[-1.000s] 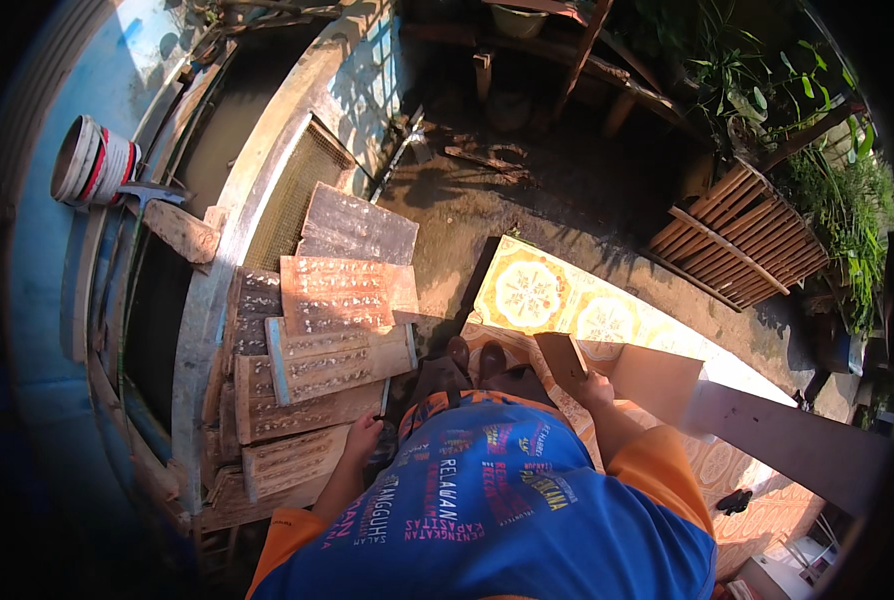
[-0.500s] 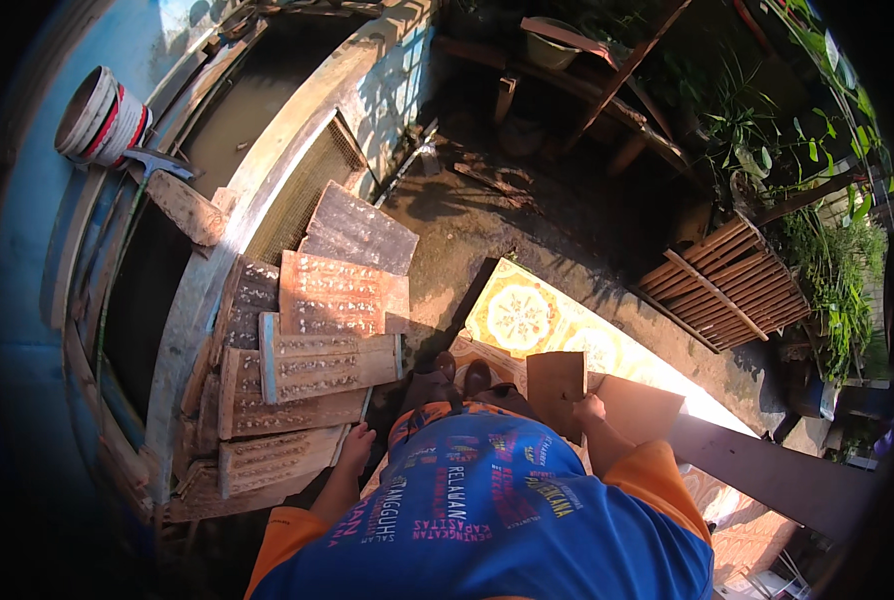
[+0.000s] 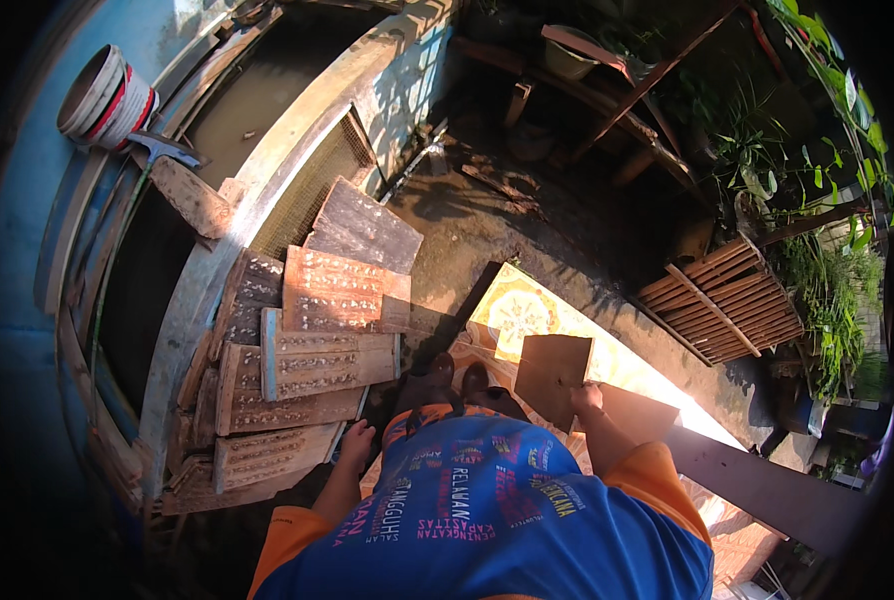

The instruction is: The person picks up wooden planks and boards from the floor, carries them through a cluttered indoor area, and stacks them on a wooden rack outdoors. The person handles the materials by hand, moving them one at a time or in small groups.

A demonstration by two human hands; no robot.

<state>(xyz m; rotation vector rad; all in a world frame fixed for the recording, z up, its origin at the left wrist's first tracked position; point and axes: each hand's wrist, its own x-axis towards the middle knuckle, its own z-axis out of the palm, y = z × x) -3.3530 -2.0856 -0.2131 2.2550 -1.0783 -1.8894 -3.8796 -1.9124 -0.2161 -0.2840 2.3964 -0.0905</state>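
My right hand point(image 3: 587, 399) grips the edge of a flat brown board point(image 3: 551, 372), held tilted in front of my right side. The board covers part of the patterned tiled surface point(image 3: 619, 354). Under and beside that hand lies a second brown panel point(image 3: 639, 412). My left hand point(image 3: 358, 440) hangs low at my left side with its fingers loosely curled and somewhat apart, and nothing shows in it. Closest to it are wooden panels point(image 3: 277, 457) with rows of pale marks. More such panels, one reddish-brown point(image 3: 333, 290), overlap farther off.
A long brown plank point(image 3: 757, 482) extends to the right. At left, a low wall point(image 3: 192, 290) borders a basin of murky water point(image 3: 252, 105); a hammer-like tool point(image 3: 167, 150) and white bucket point(image 3: 95, 100) rest there. A slatted bamboo rack point(image 3: 722, 300) stands at the right.
The board in my right hand has turned, showing more of its face, and shifted slightly up and left. My left hand has loosened a little. The view has shifted slightly.
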